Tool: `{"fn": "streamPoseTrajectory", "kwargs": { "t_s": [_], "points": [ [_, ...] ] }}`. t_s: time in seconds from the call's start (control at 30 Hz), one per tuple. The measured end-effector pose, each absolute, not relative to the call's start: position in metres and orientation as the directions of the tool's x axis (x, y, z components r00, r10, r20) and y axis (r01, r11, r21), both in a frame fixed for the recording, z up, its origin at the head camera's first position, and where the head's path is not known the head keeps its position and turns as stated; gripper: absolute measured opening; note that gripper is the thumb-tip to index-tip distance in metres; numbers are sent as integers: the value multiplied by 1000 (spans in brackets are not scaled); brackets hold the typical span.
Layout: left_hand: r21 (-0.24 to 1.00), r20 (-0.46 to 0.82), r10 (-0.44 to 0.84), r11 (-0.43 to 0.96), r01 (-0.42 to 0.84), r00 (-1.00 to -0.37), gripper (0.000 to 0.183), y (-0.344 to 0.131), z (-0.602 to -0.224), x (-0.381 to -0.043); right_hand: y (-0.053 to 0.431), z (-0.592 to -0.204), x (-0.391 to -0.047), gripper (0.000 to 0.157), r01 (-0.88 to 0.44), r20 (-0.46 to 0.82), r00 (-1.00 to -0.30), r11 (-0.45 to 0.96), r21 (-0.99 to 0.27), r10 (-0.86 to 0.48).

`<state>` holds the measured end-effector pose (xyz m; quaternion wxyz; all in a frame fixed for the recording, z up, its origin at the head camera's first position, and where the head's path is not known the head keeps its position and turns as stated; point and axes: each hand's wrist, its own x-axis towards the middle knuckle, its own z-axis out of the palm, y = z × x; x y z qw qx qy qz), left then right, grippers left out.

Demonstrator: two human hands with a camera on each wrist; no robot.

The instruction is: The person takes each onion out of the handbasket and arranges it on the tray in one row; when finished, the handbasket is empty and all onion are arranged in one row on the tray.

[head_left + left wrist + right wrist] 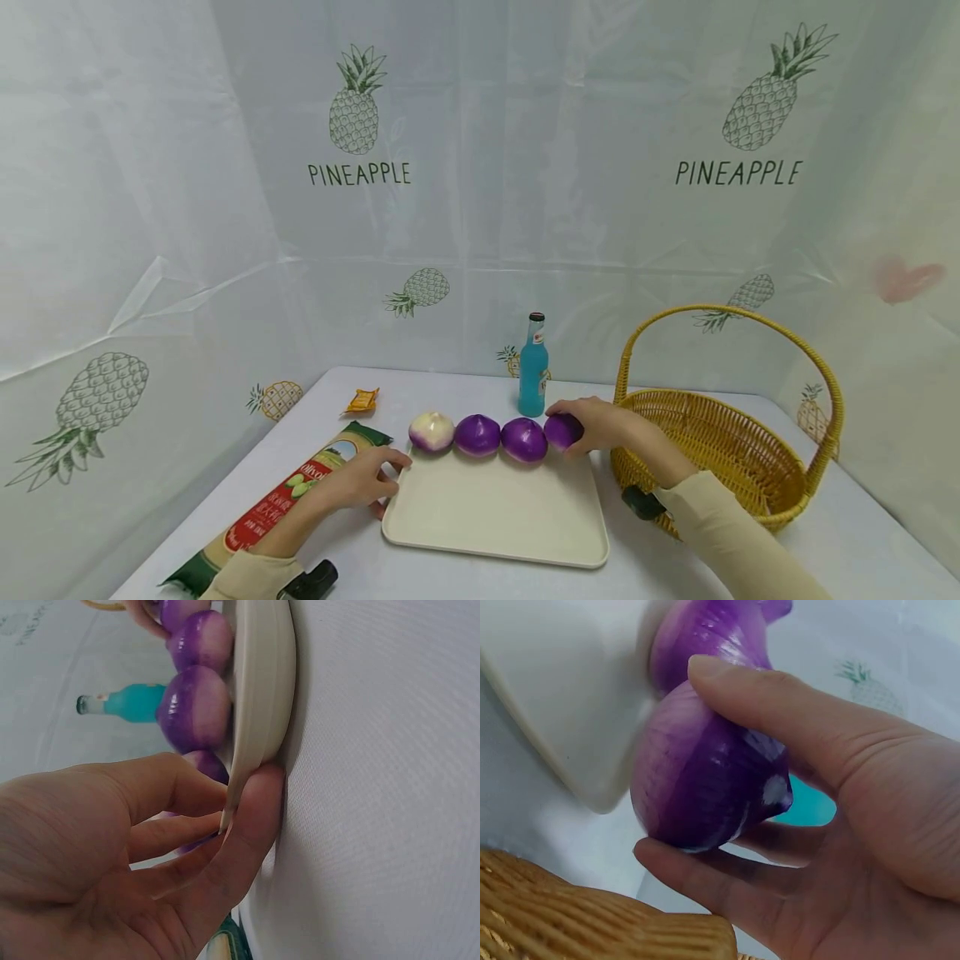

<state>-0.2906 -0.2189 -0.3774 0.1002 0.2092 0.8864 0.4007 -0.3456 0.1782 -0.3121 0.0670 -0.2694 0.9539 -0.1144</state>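
Note:
A cream tray lies on the table, with a row of purple onions along its far side. The leftmost onion is pale on top and purple lower down. My left hand pinches the tray's left rim; in the left wrist view its thumb and fingers lie on either side of the edge. At the row's right end, my right hand grips a purple onion, with thumb and fingers on opposite sides. This onion is beside another onion at the tray's far right corner.
Right of the tray stands a yellow wicker basket with a tall handle, close to the right forearm. A blue bottle stands behind the onions. An olive-oil packet lies under the left forearm, and an orange wrapped snack farther back.

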Motion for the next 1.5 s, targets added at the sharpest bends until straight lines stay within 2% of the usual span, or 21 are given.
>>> {"fn": "streamPoseTrajectory", "kwargs": {
  "t_s": [0.3, 1.5],
  "points": [
    [748, -10, 451, 596, 293, -892, 44, -220, -380, -292, 173, -321, -353, 62, -425, -105, -883, 873, -239, -458],
    [751, -15, 447, 596, 285, -894, 44, -219, -380, -293, 167, -325, -355, 71, -354, -193, -895, 903, -245, -403]
  ]
}}
